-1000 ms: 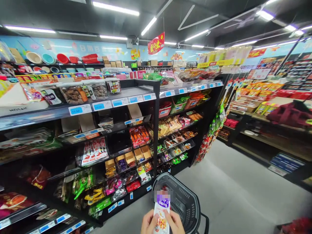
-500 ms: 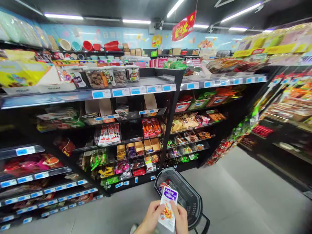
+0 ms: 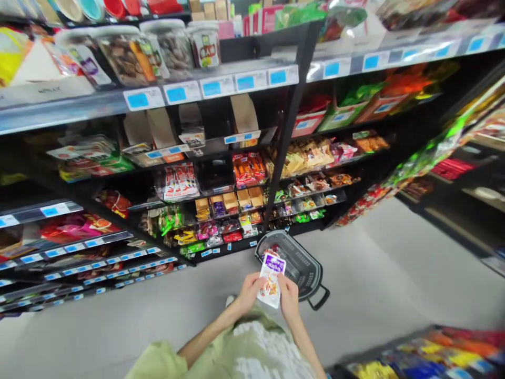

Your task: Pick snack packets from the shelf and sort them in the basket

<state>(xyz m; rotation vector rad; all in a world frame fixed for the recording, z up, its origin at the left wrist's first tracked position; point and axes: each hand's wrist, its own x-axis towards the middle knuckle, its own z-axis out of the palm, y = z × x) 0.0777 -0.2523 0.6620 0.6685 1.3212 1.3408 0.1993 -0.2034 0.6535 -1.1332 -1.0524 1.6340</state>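
Between both hands, upright in front of my body, is a white snack packet (image 3: 270, 281) with a purple top and a picture of food. My left hand (image 3: 249, 291) pinches its left edge, thumb on the front. On the right edge my right hand (image 3: 289, 296) grips it in the same way. Below and beyond the packet stands a dark grey shopping basket (image 3: 312, 266) on the floor, its handle out to the right. Some reddish packets (image 3: 272, 249) lie in its far left end, partly hidden by the held packet.
Black shelving (image 3: 290, 137) with several rows of snack packets runs across in front. Clear plastic jars (image 3: 169, 50) stand on its top shelf. Grey floor (image 3: 363, 263) surrounds the basket. Another display with colourful packets (image 3: 426, 355) is at the lower right.
My view has tilted down, bringing my forearms, my clothing and the lower right display into sight. The packet stays in both hands, and the basket appears higher in the picture.
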